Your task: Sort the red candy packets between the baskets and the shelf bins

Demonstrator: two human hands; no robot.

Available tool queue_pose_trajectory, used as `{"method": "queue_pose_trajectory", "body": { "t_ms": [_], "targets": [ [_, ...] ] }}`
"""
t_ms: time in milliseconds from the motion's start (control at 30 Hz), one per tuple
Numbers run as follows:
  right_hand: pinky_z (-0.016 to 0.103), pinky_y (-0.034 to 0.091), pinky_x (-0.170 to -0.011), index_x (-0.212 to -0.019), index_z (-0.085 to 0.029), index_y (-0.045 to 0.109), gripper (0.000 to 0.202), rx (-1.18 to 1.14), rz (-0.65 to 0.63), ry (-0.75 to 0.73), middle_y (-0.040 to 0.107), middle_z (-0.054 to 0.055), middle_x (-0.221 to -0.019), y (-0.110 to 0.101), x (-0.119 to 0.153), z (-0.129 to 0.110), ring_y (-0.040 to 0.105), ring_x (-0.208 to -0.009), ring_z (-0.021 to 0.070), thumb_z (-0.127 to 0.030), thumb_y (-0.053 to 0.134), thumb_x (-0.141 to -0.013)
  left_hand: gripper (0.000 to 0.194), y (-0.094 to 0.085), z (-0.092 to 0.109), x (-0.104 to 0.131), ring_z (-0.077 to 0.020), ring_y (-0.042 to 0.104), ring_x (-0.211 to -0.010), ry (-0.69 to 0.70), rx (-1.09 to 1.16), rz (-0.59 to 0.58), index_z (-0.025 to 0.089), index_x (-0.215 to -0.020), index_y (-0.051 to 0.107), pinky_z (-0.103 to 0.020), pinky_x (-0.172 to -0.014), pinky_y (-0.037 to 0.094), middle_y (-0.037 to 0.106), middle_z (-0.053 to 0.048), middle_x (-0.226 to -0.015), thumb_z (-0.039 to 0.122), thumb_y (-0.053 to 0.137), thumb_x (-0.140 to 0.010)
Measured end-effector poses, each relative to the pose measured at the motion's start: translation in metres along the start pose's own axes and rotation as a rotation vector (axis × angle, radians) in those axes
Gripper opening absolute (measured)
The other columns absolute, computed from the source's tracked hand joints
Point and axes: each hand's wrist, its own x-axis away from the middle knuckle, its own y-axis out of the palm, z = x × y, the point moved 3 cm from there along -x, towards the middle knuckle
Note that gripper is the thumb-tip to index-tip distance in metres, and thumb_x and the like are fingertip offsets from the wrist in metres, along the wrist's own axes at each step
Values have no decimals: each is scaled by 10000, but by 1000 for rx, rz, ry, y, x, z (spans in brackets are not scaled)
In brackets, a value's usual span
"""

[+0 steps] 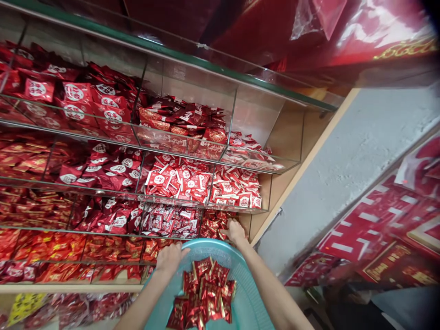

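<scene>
Lower centre, my left hand [169,260] grips the round teal plastic basket [206,250], best kept level; my right hand's [235,231] grasp, beside shiny red-foil packets [213,223], I can't tell.

The view came from the wearer's own head, facing forward and down over the blue-green basket [206,241], whose near part ran off the bottom edge — the left hand [170,258] and right hand [235,231] stood low, near the middle. It met the shelving [287,133] at a slant, close enough that the rows ran out of frame at left, while the grey wall [316,192] angled away at right.
</scene>
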Motion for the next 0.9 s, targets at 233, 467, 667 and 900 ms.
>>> {"method": "queue_pose_trajectory", "body": {
  "t_ms": [233,467,667,900],
  "targets": [
    [297,377,-772,-1043,-133,538,289,-14,88,6,543,144,-1076,4,9,-3,497,-1019,228,-191,523,-759,483,0,0,-3,-276,634,-837,53,-58,88,133,-987,585,-355,-680,475,667,-155,-850,485,280,-861],
    [268,380,-722,-847,-184,583,198,-241,240,-40,579,87,-966,-23,26,11,553,-873,182,-277,409,-835,514,4,-2,-3,-272,627,-851,24,-39,71,135,-992,575,-348,-699,469,664,-146,-858,526,273,-848],
    [246,420,-557,-817,-150,569,388,-641,334,-18,616,46,-669,-36,41,18,565,-593,149,-479,363,-825,502,1,0,-1,-287,631,-836,46,-43,88,134,-988,577,-364,-682,473,669,-143,-850,518,284,-849],
    [209,350,-456,-771,-148,581,387,-1254,111,12,525,-27,-501,-34,88,0,449,-455,93,-526,583,-690,503,0,1,1,-266,624,-860,35,-37,63,143,-1007,571,-350,-713,462,657,-154,-883,516,270,-852]
  ]
}}
